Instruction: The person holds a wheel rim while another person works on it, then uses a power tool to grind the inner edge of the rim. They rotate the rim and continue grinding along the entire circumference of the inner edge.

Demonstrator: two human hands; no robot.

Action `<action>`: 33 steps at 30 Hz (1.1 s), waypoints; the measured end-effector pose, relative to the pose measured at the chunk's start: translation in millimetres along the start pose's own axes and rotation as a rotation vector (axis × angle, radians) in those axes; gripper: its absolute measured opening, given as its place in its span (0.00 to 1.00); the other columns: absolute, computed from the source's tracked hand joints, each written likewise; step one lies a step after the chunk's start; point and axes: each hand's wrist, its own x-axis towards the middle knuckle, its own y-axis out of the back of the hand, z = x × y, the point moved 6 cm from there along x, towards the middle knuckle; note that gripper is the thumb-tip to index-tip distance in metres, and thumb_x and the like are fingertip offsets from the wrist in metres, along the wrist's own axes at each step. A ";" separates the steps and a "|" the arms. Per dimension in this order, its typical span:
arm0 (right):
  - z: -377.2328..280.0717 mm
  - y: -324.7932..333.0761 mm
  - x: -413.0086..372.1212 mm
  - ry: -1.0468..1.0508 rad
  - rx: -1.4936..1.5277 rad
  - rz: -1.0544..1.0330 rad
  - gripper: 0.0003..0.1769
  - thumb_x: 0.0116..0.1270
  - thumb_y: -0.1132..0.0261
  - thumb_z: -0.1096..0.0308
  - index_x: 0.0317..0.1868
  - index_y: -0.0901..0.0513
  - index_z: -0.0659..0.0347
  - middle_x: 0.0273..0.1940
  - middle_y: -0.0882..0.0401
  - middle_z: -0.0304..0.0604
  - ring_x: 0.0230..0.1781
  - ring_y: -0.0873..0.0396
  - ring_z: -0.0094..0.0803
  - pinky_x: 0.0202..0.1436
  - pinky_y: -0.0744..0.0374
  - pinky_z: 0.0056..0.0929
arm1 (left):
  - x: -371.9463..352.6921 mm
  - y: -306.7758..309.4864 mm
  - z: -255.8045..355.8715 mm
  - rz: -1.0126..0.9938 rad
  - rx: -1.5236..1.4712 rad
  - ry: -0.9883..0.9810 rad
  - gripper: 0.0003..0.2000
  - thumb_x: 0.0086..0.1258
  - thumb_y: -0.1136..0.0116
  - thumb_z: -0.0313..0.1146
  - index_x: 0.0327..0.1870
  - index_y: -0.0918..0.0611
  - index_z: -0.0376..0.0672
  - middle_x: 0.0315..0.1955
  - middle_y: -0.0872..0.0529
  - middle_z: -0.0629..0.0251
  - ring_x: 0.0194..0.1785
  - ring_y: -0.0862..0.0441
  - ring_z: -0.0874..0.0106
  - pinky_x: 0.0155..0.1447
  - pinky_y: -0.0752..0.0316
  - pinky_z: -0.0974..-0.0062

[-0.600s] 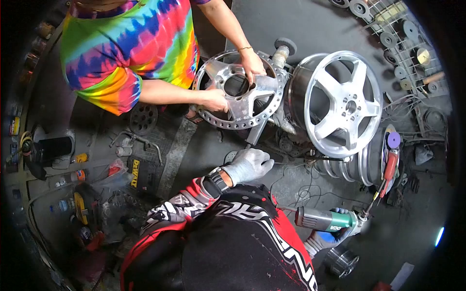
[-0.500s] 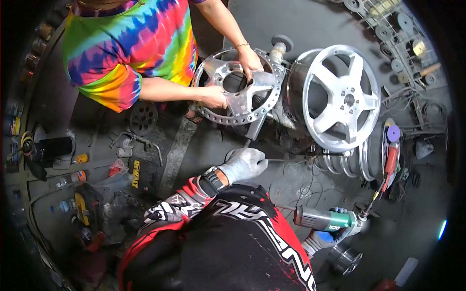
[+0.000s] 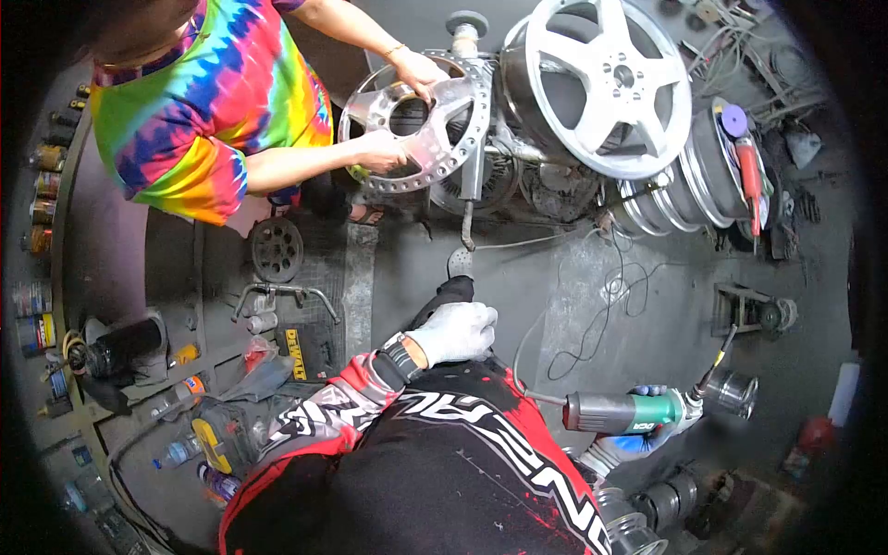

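My left hand, in a pale grey glove, is curled into a loose fist above my knee, with a dark watch at the wrist. Nothing shows between its fingers. Lower right, my right hand, in a grey and blue glove, grips a green and dark grey DCA electric grinder from underneath. A thin shaft with a yellow band points up and away from its metal head. Ahead of me, another person's two hands hold a five-spoke wheel centre with a ring of holes. Beside it stands a silver five-spoke wheel.
More wheel rims lie at right, with a red tool with a purple disc against them. A cable loops over the floor. Bottles, a yellow DeWalt-labelled item and a round plate sit left. Shiny rims lie lower right.
My view has shifted, so the wheels and the other person appear higher and further left. My left hand sits slightly lower in the frame. The grinder remains in my right hand.
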 end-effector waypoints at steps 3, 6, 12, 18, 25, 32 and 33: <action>-7.9 4.5 -15.3 -0.008 -0.001 -0.021 0.34 0.74 0.28 0.52 0.67 0.26 0.70 0.56 0.20 0.55 0.57 0.18 0.47 0.70 0.18 0.50 | -1.3 -1.1 6.6 0.061 0.016 -0.042 0.13 0.75 0.46 0.38 0.43 0.14 0.38 0.39 0.10 0.48 0.48 0.12 0.46 0.54 0.18 0.49; -15.7 8.8 -23.0 0.055 -0.059 0.018 0.35 0.73 0.28 0.51 0.67 0.26 0.69 0.56 0.19 0.55 0.57 0.18 0.47 0.71 0.19 0.49 | -0.1 1.1 11.9 0.073 0.024 -0.044 0.15 0.76 0.45 0.41 0.41 0.13 0.37 0.37 0.10 0.47 0.46 0.11 0.46 0.53 0.18 0.48; -21.5 5.6 -26.1 0.124 -0.146 0.044 0.35 0.73 0.28 0.50 0.68 0.26 0.67 0.55 0.19 0.53 0.57 0.18 0.46 0.70 0.19 0.48 | -3.2 4.3 16.7 0.066 0.026 -0.058 0.17 0.77 0.44 0.44 0.40 0.14 0.37 0.37 0.10 0.46 0.46 0.11 0.45 0.53 0.18 0.49; -17.0 5.4 -19.0 0.114 -0.129 0.027 0.34 0.74 0.29 0.51 0.69 0.26 0.68 0.54 0.19 0.52 0.56 0.18 0.45 0.69 0.19 0.48 | -6.6 -4.3 7.7 0.047 0.087 -0.031 0.20 0.78 0.44 0.48 0.38 0.14 0.37 0.37 0.11 0.46 0.46 0.12 0.44 0.53 0.18 0.49; -2.9 1.2 -6.6 0.067 -0.045 -0.003 0.34 0.75 0.29 0.52 0.69 0.27 0.69 0.56 0.21 0.53 0.58 0.19 0.45 0.70 0.20 0.48 | -6.8 -0.7 6.5 0.014 0.081 0.022 0.20 0.78 0.45 0.48 0.39 0.14 0.37 0.40 0.11 0.46 0.49 0.12 0.44 0.56 0.18 0.50; 2.4 1.0 7.7 0.043 -0.046 0.007 0.34 0.76 0.29 0.51 0.70 0.27 0.67 0.58 0.20 0.52 0.58 0.20 0.45 0.72 0.22 0.48 | 6.3 5.5 6.2 0.001 0.100 0.015 0.19 0.78 0.45 0.47 0.39 0.14 0.36 0.39 0.11 0.45 0.48 0.12 0.45 0.55 0.18 0.50; 3.7 2.0 11.0 0.041 -0.045 0.016 0.34 0.76 0.29 0.51 0.70 0.27 0.67 0.58 0.20 0.52 0.58 0.20 0.45 0.72 0.22 0.48 | 9.1 5.6 6.1 -0.007 0.101 0.019 0.19 0.78 0.45 0.47 0.39 0.14 0.36 0.39 0.11 0.45 0.48 0.12 0.45 0.55 0.18 0.50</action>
